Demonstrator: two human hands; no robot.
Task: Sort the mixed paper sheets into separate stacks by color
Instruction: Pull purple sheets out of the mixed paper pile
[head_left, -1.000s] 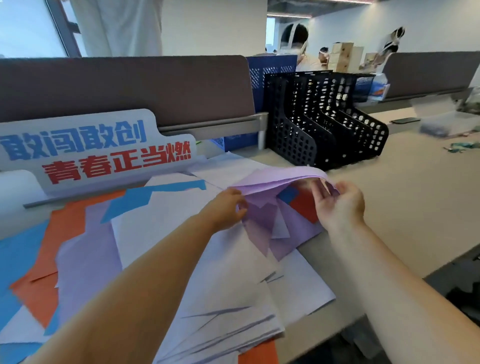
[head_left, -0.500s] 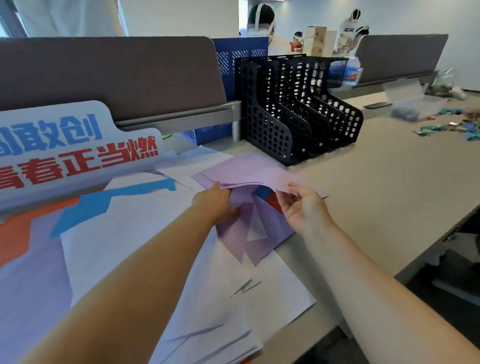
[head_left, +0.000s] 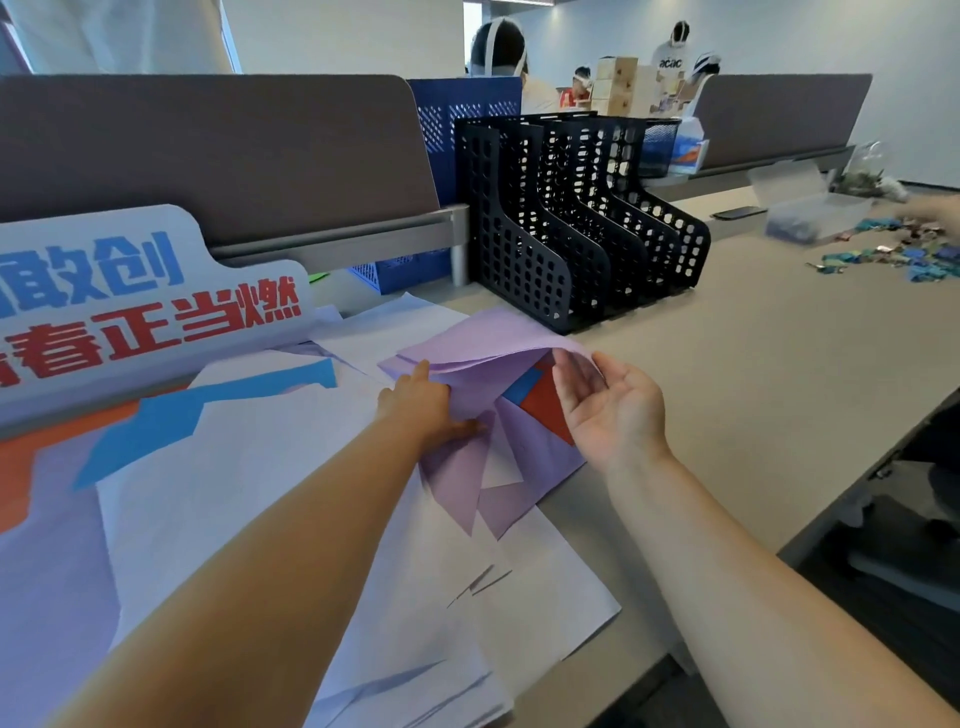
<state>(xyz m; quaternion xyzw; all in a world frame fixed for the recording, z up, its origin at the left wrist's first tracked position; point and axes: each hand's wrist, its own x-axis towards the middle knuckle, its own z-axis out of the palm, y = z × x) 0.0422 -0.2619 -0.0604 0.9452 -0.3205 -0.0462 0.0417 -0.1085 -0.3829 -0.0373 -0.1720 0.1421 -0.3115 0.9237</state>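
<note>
Coloured paper is being sorted at an office desk (head_left: 753, 364). The person's right hand (head_left: 613, 410), palm up with fingers relaxed, props the raised edge of a small sheaf of purple sheets (head_left: 483, 343) on its fingertips. A red sheet (head_left: 545, 408) and a blue sheet (head_left: 524, 385) show beneath. The left hand (head_left: 423, 402) lies on the lower purple sheets (head_left: 524, 462) at the sheaf's left side. Its fingers are partly hidden under the lifted paper, so whether it grips anything cannot be told. The purple pile rests on a spread of white sheets (head_left: 260, 467), near a black file rack (head_left: 519, 244). A lettered sign (head_left: 130, 306) stands to the left.
</note>
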